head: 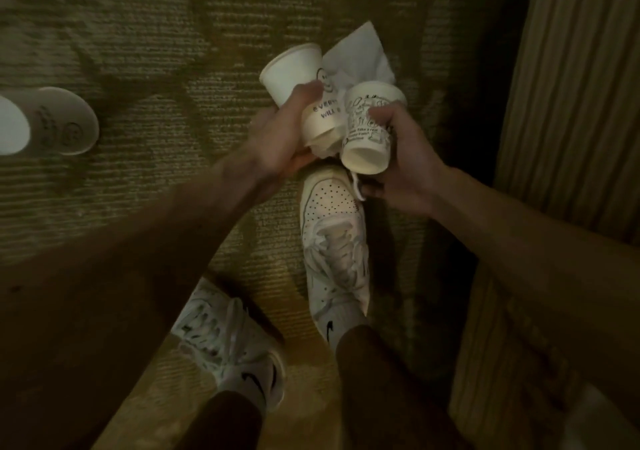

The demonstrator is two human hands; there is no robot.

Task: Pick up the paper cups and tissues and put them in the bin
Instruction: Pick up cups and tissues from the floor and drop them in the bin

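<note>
Now L hand (277,144) curled round smiley paper cup (291,75), R hand (401,162) round doodle cup (365,137), tissue (360,54) bunched between. Third cup (59,120) lies on carpet (156,33), left. Cups light, crushable: grip mid-wall softly; tissue limp

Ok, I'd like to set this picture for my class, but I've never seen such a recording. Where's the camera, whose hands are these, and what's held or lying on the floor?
No machine here: a person wears one camera on the head, looking down, so you see their own arms and white shoes. The left hand grips a paper cup with a smiley face; the right hand grips a second cup with doodles. A white tissue is bunched between the cups; which hand pinches it is unclear. A third cup lies on its side on the carpet, far left. Something ribbed, perhaps a curtain, stands at the right. No bin shows.
</note>
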